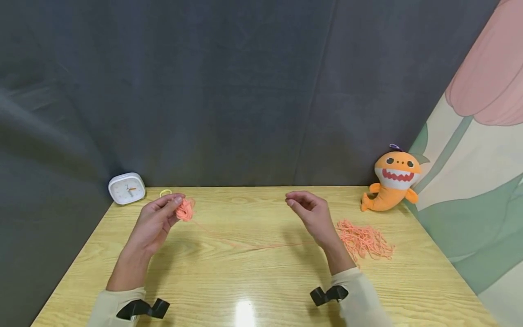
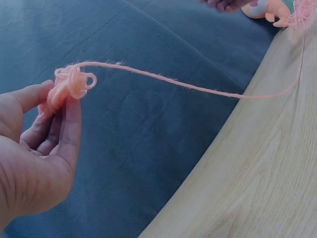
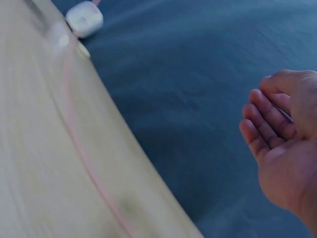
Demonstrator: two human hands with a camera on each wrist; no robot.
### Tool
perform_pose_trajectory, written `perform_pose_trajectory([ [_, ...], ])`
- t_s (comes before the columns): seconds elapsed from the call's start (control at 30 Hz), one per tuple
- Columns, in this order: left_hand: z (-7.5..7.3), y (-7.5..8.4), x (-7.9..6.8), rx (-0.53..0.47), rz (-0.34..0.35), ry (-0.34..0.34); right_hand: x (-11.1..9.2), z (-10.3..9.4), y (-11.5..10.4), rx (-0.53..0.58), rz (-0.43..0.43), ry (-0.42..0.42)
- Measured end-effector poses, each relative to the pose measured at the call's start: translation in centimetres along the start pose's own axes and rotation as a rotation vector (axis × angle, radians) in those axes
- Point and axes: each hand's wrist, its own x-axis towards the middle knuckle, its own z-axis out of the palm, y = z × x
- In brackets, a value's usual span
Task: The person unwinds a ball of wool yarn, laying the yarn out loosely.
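Note:
Between thumb and fingers, my left hand (image 1: 154, 222) holds a small wound bundle of coral-pink yarn (image 1: 185, 210) above the table's left side. Loops stick out of the bundle in the left wrist view, and one strand of yarn (image 2: 168, 80) runs from it down to the tabletop. That strand leads right, toward a loose heap of the same yarn (image 1: 365, 240). My right hand (image 1: 314, 218) is in the air, left of the heap and apart from the strand. Its fingers (image 3: 267, 121) are bent loosely, with nothing visible between them. My right forearm partly covers the heap's left edge.
A white clock (image 1: 127, 188) stands at the table's back left corner, with a yellow ring (image 1: 165, 192) near it. An orange shark plush (image 1: 394, 181) sits at the back right. Dark cloth (image 1: 229, 100) hangs behind the wooden table (image 1: 253, 277).

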Motion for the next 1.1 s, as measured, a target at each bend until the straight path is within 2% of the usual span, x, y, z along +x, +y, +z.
perform_pose_trajectory([
  [0.1,0.0,-0.2,-0.1,0.002,-0.009,0.001,-0.1,2.5,0.2,-0.011,0.031,-0.048],
  [0.27,-0.1,-0.4,-0.2,-0.001,-0.003,-0.006,-0.2,6.2,0.3,0.052,0.058,-0.128],
  [0.53,0.0,-0.5,-0.2,-0.008,0.001,-0.009,-0.6,11.1,0.5,0.097,0.087,-0.211],
  [0.73,0.0,-0.6,-0.3,0.003,-0.002,0.003,-1.2,14.7,0.6,0.124,0.106,-0.333],
  [0.97,0.1,-0.6,-0.2,-0.003,0.023,-0.011,-1.6,17.0,0.9,0.116,0.051,-0.411],
  [1.1,0.4,-0.4,0.0,0.019,0.026,-0.034,-1.7,17.0,1.0,0.113,0.058,-0.394],
])
